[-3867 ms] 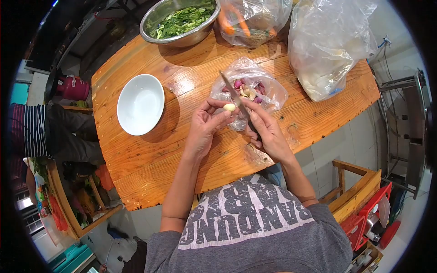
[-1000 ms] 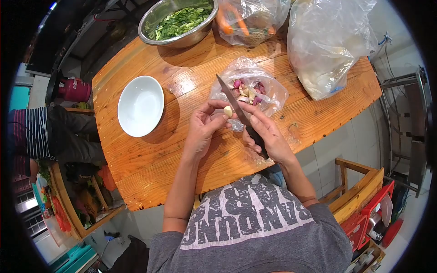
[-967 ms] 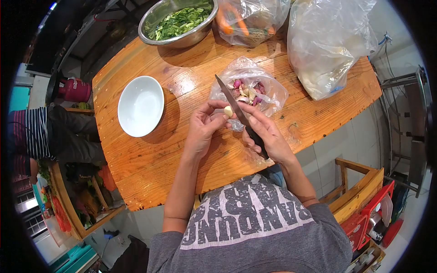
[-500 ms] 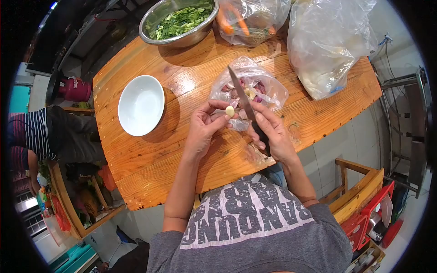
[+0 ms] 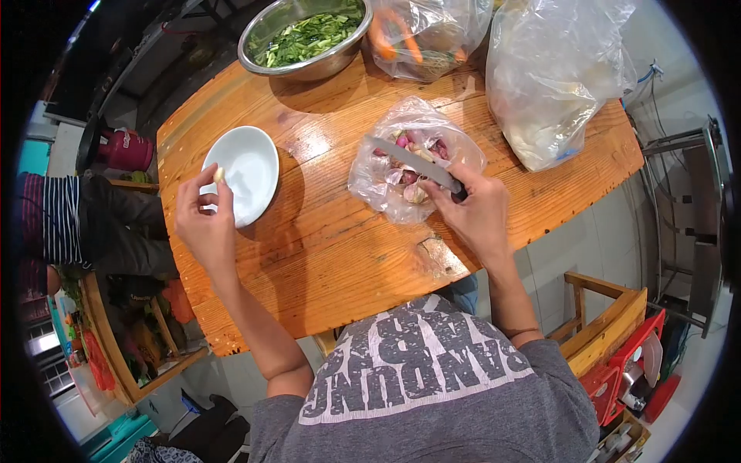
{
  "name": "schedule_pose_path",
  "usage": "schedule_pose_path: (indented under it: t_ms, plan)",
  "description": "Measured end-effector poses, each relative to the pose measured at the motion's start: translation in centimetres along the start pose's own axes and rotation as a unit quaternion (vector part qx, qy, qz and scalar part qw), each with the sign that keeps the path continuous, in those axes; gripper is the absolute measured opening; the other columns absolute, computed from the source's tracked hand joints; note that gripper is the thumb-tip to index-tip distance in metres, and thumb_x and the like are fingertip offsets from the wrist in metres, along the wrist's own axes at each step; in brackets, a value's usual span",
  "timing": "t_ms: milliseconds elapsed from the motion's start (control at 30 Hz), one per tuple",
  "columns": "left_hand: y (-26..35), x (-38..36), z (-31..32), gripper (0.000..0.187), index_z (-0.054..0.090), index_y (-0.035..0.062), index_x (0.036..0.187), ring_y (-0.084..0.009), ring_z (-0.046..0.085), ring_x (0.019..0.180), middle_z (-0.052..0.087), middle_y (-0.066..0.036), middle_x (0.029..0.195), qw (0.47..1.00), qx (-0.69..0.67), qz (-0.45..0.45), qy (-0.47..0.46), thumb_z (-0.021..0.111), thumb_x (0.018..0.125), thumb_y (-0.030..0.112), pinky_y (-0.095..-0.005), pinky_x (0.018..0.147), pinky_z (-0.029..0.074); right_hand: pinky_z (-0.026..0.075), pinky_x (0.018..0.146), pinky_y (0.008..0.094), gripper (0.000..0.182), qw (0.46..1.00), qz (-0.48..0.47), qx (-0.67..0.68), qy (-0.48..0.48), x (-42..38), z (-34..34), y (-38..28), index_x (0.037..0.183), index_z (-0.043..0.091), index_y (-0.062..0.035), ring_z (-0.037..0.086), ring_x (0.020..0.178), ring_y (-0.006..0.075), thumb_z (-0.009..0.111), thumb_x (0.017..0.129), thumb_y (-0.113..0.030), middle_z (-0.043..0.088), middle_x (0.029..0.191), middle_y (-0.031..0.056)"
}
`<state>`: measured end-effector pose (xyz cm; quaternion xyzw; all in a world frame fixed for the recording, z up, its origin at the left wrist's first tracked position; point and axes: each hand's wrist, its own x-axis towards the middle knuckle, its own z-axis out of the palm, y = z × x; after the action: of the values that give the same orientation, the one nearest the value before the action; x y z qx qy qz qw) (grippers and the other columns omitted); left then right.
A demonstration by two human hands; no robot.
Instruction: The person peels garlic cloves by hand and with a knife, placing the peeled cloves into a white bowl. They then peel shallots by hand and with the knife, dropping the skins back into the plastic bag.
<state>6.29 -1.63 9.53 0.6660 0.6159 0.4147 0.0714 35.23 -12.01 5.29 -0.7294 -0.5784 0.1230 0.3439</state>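
A peeled garlic clove [image 5: 220,175] is pinched between the thumb and fingers of my left hand [image 5: 207,220], over the near left side of a white bowl [image 5: 258,181]. No food shows inside the bowl. My right hand [image 5: 478,212] grips a knife [image 5: 417,165] by its dark handle, the blade pointing up and left. Under the blade lies an opened clear plastic bag [image 5: 369,185] with garlic [image 5: 414,193] and small purple-skinned bulbs [image 5: 440,148] in it.
On the wooden table [image 5: 309,247], a steel bowl [image 5: 343,58] of chopped greens [image 5: 309,40] stands at the back. Beside it are a bag of carrots [image 5: 397,38] and a large clear bag [image 5: 552,77]. A person in striped clothing [image 5: 62,220] is at the left.
My left hand has carried the garlic clove left, from beside the knife to the white bowl. My right hand has shifted slightly, and the knife has turned flatter across the bag.
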Motion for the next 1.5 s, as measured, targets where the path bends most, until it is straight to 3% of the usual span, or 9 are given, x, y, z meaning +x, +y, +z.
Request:
schedule_pose_path:
  t_ms: [167, 333, 467, 600, 900, 1100, 1300, 1400, 1500]
  plan:
    - [-4.0, 0.2, 0.9, 0.024, 0.067, 0.0057, 0.101, -0.0082, 0.054, 0.061, 0.062, -0.004, 0.091, 0.998, 0.032, 0.010, -0.047, 0.067, 0.077, 0.005, -0.0222, 0.051, 0.041, 0.047, 0.051, 0.0389, 0.028, 0.998, 0.010, -0.050, -0.024, -0.3, 0.9, -0.2, 0.082, 0.067, -0.0097, 0.062, 0.056, 0.0300, 0.076, 0.069, -0.032, 0.062, 0.060, 0.0118]
    - [0.4, -0.8, 1.3, 0.022, 0.068, 0.0071, 0.099, -0.0090, 0.055, 0.062, 0.062, -0.004, 0.095, 0.999, -0.029, 0.013, 0.014, 0.066, 0.078, 0.003, -0.0205, 0.051, 0.040, 0.044, 0.049, 0.0309, 0.030, 1.000, -0.012, 0.002, -0.029, -1.3, 1.8, 1.0, 0.090, 0.069, -0.0058, 0.058, 0.050, 0.0198, 0.078, 0.071, -0.028, 0.061, 0.060, 0.0103]
    - [5.6, -4.2, 3.0, 0.014, 0.067, 0.0060, 0.095, -0.0101, 0.057, 0.067, 0.063, -0.004, 0.094, 0.961, -0.225, 0.000, -0.158, 0.064, 0.081, 0.002, -0.0220, 0.055, 0.044, 0.039, 0.047, 0.0262, 0.024, 0.981, 0.063, 0.181, -0.023, -1.2, 1.4, 0.3, 0.090, 0.069, -0.0060, 0.051, 0.048, 0.0093, 0.076, 0.074, -0.023, 0.056, 0.054, 0.0046]
    - [8.5, -6.7, 7.5, 0.019, 0.064, 0.0045, 0.095, -0.0185, 0.063, 0.074, 0.063, -0.008, 0.090, 0.922, -0.212, 0.262, -0.192, 0.065, 0.077, 0.003, -0.0282, 0.063, 0.050, 0.031, 0.046, 0.0193, 0.016, 0.927, 0.119, 0.354, -0.037, -0.5, 0.0, 0.1, 0.088, 0.068, 0.0007, 0.041, 0.053, -0.0004, 0.070, 0.083, -0.014, 0.054, 0.059, -0.0055]
    - [7.1, -8.4, 9.7, 0.026, 0.057, -0.0028, 0.105, -0.0122, 0.063, 0.083, 0.065, -0.008, 0.094, 0.794, -0.485, -0.090, -0.356, 0.065, 0.080, -0.001, -0.0246, 0.074, 0.051, 0.035, 0.038, 0.0176, 0.016, 0.876, 0.192, 0.440, -0.052, -1.8, 1.3, -0.9, 0.087, 0.065, -0.0002, 0.049, 0.044, 0.0026, 0.066, 0.086, -0.016, 0.063, 0.067, 0.0025]
    - [6.2, -8.4, 9.4, 0.024, 0.058, -0.0043, 0.104, -0.0122, 0.063, 0.083, 0.064, -0.008, 0.095, 0.759, -0.527, -0.122, -0.363, 0.065, 0.081, -0.002, -0.0231, 0.073, 0.051, 0.039, 0.044, 0.0176, 0.016, 0.882, 0.141, 0.442, -0.086, -2.1, 2.3, 0.2, 0.093, 0.065, -0.0015, 0.051, 0.054, 0.0009, 0.067, 0.085, -0.015, 0.062, 0.070, 0.0002]
    - [5.9, -8.7, 9.9, 0.024, 0.059, -0.0026, 0.105, -0.0113, 0.060, 0.085, 0.061, -0.008, 0.098, 0.836, -0.402, 0.032, -0.372, 0.064, 0.082, -0.003, -0.0229, 0.077, 0.049, 0.038, 0.050, 0.0163, 0.026, 0.926, 0.062, 0.366, -0.063, -2.2, 2.7, 0.1, 0.106, 0.063, -0.0009, 0.047, 0.059, -0.0005, 0.068, 0.082, -0.008, 0.060, 0.072, -0.0037]
    - [7.0, -8.8, 9.3, 0.021, 0.061, -0.0035, 0.104, -0.0126, 0.062, 0.086, 0.062, -0.009, 0.097, 0.790, -0.482, -0.161, -0.342, 0.062, 0.083, -0.004, -0.0229, 0.078, 0.051, 0.038, 0.050, 0.0183, 0.027, 0.924, 0.062, 0.369, -0.076, -2.1, 2.5, 0.0, 0.108, 0.063, -0.0011, 0.045, 0.058, 0.0002, 0.067, 0.082, -0.006, 0.059, 0.072, -0.0050]
    - [6.4, -8.9, 9.4, 0.021, 0.061, -0.0047, 0.103, -0.0146, 0.064, 0.088, 0.064, -0.010, 0.097, 0.781, -0.465, -0.160, -0.386, 0.063, 0.082, -0.004, -0.0241, 0.079, 0.053, 0.040, 0.050, 0.0209, 0.027, 0.916, 0.097, 0.376, -0.100, -2.1, 2.0, -0.3, 0.107, 0.063, -0.0011, 0.047, 0.058, 0.0017, 0.066, 0.081, -0.006, 0.060, 0.071, -0.0037]
